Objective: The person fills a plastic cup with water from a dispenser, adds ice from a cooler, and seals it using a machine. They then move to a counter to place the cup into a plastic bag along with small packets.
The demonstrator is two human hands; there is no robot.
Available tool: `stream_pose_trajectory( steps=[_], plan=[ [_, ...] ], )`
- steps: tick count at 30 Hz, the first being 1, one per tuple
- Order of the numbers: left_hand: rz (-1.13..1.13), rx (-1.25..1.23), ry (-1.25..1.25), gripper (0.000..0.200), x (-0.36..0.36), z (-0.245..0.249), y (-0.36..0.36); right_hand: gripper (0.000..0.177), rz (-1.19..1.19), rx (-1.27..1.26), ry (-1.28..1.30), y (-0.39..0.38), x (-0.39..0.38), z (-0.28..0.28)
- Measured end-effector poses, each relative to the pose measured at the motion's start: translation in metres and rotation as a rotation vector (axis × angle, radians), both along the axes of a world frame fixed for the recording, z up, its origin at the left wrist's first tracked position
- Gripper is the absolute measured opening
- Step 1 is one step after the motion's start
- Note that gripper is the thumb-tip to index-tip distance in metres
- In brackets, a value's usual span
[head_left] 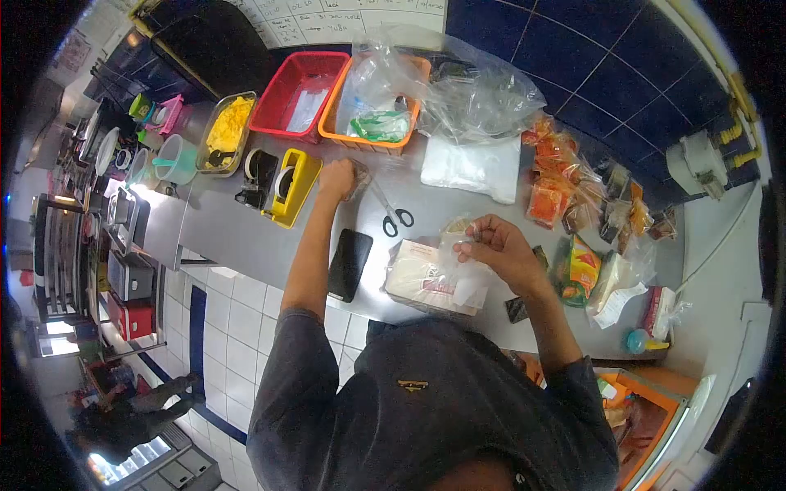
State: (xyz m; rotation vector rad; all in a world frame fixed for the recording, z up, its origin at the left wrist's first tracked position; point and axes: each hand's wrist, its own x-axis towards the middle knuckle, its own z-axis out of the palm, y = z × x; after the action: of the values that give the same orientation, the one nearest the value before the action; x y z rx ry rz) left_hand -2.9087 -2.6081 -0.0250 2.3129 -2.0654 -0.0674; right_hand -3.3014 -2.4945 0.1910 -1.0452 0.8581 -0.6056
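Note:
My left hand point(335, 179) is closed on the metal counter, just right of a yellow tape dispenser point(293, 195). A small crinkled clear piece point(359, 182) shows at its fingers; I cannot tell what they grip. My right hand point(501, 252) is raised over the counter's front part, thumb and fingers pinching a small clear plastic bag point(455, 245). Beneath that bag lies a white box point(412, 268) in clear wrap. Scissors point(397, 221) with black handles rest between my hands, blades toward the left hand. Nearer me lies a black phone point(350, 263).
Along the back stand a yellow-filled container point(229, 131), a red basket point(270, 106) and an orange basket point(329, 131). White plastic bags point(471, 168) lie right of them. Several bagged red spices point(547, 200) and a green-yellow packet point(581, 270) crowd the right side.

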Motion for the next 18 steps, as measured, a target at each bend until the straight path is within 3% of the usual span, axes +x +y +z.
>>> stream_pose_trajectory(
  steps=[4, 7, 9, 10, 12, 13, 15, 18],
  plan=[
    [-0.091, 0.009, 0.078, 0.019, -0.014, 0.044, 0.023, 0.017, 0.005, -0.03, -0.009, -0.002, -0.004, -0.009],
    [-0.099, -0.208, 0.247, 0.016, -0.021, 0.058, 0.041, 0.015, -0.023, -0.003, 0.052, 0.0, -0.003, -0.003],
    [-0.048, -0.445, 0.583, 0.007, -0.032, 0.069, 0.05, 0.015, -0.049, 0.032, 0.033, 0.001, -0.001, -0.001],
    [-0.049, -0.444, 0.585, 0.007, -0.039, 0.075, 0.053, 0.016, -0.076, 0.065, 0.015, 0.001, -0.001, -0.001],
    [-0.105, -0.685, 0.769, 0.003, -0.058, 0.089, 0.062, 0.017, -0.079, 0.069, 0.01, 0.001, -0.001, -0.003],
    [-0.107, -0.674, 0.778, 0.003, -0.075, 0.101, 0.072, 0.017, -0.083, 0.074, 0.004, 0.002, -0.002, -0.004],
    [-0.074, -0.505, 1.388, 0.004, -0.113, 0.132, 0.101, 0.017, -0.095, 0.075, -0.007, 0.003, -0.005, -0.009],
    [-0.089, -0.278, 1.437, 0.004, -0.152, 0.155, 0.147, 0.017, -0.107, 0.04, -0.003, 0.007, -0.004, -0.002]
  ],
)
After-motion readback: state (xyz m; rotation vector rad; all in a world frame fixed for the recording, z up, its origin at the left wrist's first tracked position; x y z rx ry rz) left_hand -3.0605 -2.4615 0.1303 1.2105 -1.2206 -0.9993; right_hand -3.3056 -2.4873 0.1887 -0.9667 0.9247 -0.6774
